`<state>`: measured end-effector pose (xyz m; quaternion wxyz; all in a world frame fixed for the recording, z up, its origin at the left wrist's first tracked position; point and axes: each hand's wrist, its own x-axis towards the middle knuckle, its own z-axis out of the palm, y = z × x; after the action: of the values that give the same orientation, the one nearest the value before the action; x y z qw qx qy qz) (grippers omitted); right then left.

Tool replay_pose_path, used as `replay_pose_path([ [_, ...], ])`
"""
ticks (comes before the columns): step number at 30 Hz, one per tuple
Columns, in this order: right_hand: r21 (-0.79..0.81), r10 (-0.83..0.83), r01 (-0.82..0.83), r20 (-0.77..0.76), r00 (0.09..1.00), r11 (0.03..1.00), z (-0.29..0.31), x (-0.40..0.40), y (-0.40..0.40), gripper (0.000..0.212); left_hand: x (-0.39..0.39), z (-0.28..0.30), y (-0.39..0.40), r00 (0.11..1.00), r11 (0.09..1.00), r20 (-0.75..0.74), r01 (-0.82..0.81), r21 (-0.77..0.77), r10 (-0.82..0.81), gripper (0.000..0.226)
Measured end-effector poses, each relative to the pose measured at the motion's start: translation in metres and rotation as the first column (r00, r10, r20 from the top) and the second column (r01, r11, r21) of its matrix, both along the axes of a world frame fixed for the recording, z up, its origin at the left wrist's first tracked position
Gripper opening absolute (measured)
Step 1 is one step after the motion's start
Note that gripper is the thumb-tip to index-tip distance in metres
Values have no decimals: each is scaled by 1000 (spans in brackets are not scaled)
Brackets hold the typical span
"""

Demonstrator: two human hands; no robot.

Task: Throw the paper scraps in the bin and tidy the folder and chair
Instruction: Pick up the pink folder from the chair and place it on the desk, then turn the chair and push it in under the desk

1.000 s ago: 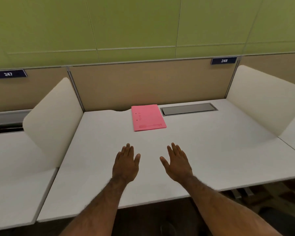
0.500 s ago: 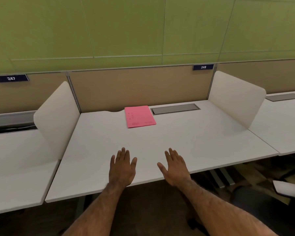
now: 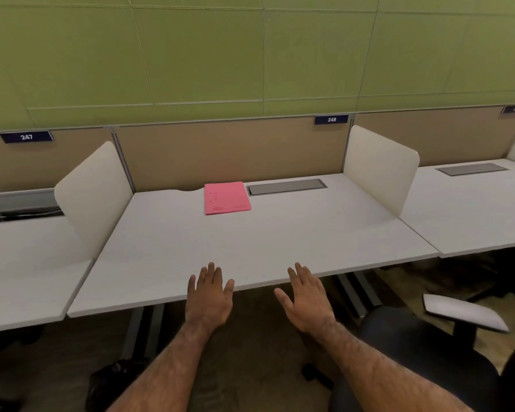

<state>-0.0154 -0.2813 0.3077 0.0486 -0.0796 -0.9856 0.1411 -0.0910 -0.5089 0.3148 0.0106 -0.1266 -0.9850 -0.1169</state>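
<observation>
Your left hand [image 3: 210, 295] and right hand [image 3: 305, 298] hover flat at the desk's [image 3: 280, 239] near edge, fingers spread, grasping nothing. Folder [image 3: 226, 197] lies well beyond your fingertips; chair [image 3: 414, 346] sits right of them.

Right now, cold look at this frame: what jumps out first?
The flat pink paper folder at the back of the white rectangular desk, just left of the grey cable hatch, the only strong colour on the surface. Next, the two bare hands, left hand and right hand, held open and empty over the desk's front edge. Then the black office chair with its white armrest, low on the right.
</observation>
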Motion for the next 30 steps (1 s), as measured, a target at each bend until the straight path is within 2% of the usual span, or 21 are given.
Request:
replay_pose_path([
  [9,-12,33,-33,-24,999,999,-5,124,79,78,142,-7,68,999,999,-23,-36,0,36,68],
  [15,-20,-20,19,-76,997,1000,7,185,116,80,205,9,112,998,999,-63,30,26,-28,69],
  [22,-66,-167,157,-199,966,985,47,254,155,78,253,27,186,963,967,-113,251,43,-245,70],
  [25,-64,-228,219,-263,937,974,68,286,173,83,273,30,217,928,935,-144,352,42,-343,71],
  [30,7,-371,396,-334,866,918,99,347,225,78,306,36,270,840,851,-185,524,34,-510,70],
])
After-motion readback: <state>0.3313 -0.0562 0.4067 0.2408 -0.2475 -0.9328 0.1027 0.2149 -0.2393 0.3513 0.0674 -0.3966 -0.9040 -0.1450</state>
